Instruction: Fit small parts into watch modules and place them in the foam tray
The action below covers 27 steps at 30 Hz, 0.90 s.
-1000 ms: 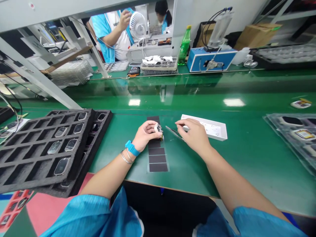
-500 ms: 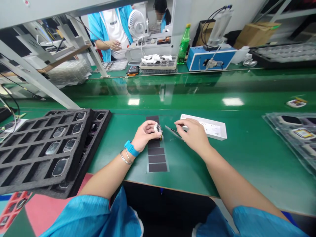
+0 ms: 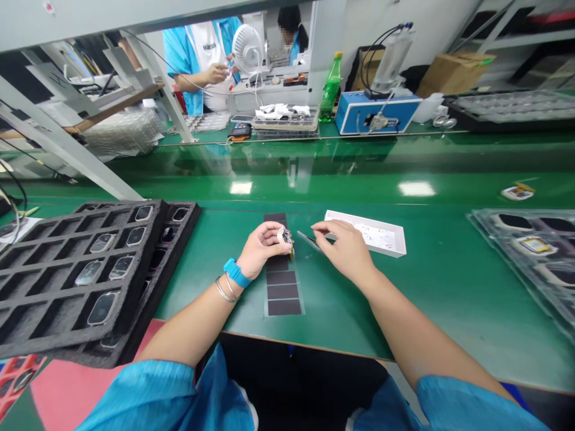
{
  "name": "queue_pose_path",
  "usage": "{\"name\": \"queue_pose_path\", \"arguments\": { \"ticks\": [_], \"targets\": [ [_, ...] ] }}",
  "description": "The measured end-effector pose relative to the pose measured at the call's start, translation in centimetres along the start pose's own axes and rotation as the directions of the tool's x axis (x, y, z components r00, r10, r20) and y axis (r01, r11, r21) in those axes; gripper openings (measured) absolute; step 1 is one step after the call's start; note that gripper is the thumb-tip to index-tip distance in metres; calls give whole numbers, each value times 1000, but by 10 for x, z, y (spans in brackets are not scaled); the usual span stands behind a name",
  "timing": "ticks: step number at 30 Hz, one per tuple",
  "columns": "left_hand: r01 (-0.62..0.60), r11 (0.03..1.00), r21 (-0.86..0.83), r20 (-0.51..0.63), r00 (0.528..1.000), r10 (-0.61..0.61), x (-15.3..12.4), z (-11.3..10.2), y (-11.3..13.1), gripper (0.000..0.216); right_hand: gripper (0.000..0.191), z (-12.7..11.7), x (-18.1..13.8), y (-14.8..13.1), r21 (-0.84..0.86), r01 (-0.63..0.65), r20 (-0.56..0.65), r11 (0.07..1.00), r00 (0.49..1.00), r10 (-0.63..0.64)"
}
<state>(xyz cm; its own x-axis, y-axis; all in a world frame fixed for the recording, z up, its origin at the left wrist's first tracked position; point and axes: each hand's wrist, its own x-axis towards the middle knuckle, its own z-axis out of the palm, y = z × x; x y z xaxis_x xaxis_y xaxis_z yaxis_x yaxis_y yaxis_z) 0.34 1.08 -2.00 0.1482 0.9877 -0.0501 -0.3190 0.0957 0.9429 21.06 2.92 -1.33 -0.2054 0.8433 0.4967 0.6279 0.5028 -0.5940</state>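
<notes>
My left hand (image 3: pixel 260 248) pinches a small electronic module (image 3: pixel 284 236) with a thin gold-coloured edge, held just above a strip of black rectangular pads on clear film (image 3: pixel 279 281). My right hand (image 3: pixel 345 248) grips slim metal tweezers (image 3: pixel 311 240), whose tips point left toward the module and stay a little apart from it. Part of the module is hidden by my left fingers. A shallow white tray (image 3: pixel 395 242) lies just beyond my right fingers, holding small scattered pieces.
A black foam tray (image 3: pixel 148 211) with glass-faced parts in its pockets lies left on the green bench mat (image 3: pixel 211 305). A clear tray (image 3: pixel 489 224) holds several flat parts at right. Beyond the raised conveyor stand a green bottle (image 3: pixel 330 96), a blue instrument (image 3: pixel 377 114) and a co-worker (image 3: pixel 197 60).
The whole scene has drifted slightly left as my head turned. Both hands keep their hold. The co-worker's hand has come down from the white fan.
</notes>
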Motion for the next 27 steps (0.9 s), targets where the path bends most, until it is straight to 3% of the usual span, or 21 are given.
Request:
{"name": "queue_pose_path", "arguments": {
  "ticks": [7, 12, 17, 27],
  "targets": [
    [-8, 991, -131, 140, 990, 27, -3, 3, 1, 63, 12, 11, -10, -23, 354, -137, 63, 925, 991, 122],
    [-11, 991, -137, 177, 983, 36, -1, 2, 0, 67, 10, 17, -14, -29, 463, -152, 80, 873, 988, 129],
    [-16, 992, -126, 200, 979, 42, -1, 0, -1, 67, 7, 15, -15, -30, 420, -130, 68, 898, 991, 111],
    [-55, 995, -83, 194, 978, 70, 1, -2, -4, 66, 9, 20, -16, -24, 181, 84, 36, 980, 995, -92]
  ]
}}
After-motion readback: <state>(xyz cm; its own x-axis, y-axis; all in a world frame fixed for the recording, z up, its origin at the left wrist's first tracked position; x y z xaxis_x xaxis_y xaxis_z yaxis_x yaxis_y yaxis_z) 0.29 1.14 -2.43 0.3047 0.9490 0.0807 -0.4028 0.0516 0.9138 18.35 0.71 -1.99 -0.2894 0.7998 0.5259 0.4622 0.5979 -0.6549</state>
